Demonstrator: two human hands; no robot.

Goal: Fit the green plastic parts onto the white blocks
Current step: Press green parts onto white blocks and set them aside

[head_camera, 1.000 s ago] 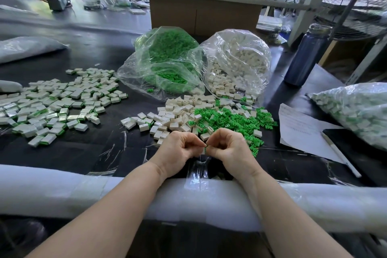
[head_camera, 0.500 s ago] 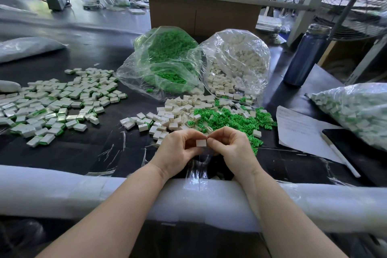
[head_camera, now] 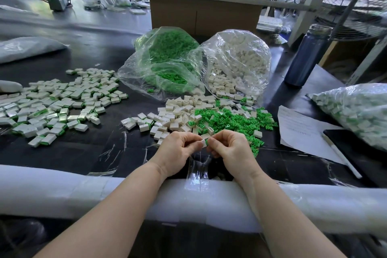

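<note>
My left hand [head_camera: 178, 151] and my right hand [head_camera: 228, 148] meet over the near edge of the black table. Between their fingertips they pinch one small white block [head_camera: 202, 143] with a green plastic part [head_camera: 207, 142] showing at its right end. Just beyond the hands lies a loose pile of white blocks [head_camera: 178, 117] and, to its right, a pile of green parts [head_camera: 230, 119]. A wide spread of white blocks with green edges [head_camera: 58, 102] covers the table at the left.
Two clear bags stand at the back, one with green parts [head_camera: 165, 63], one with white blocks [head_camera: 238, 63]. Another filled bag [head_camera: 356, 111] lies right, beside a paper sheet [head_camera: 301, 130], a pen [head_camera: 339, 157] and a blue bottle [head_camera: 305, 56]. White foam padding [head_camera: 62, 190] lines the near edge.
The block was held flat between both hands with its white face up; now it is turned so the green part shows at its right end. The hands have stayed in place.
</note>
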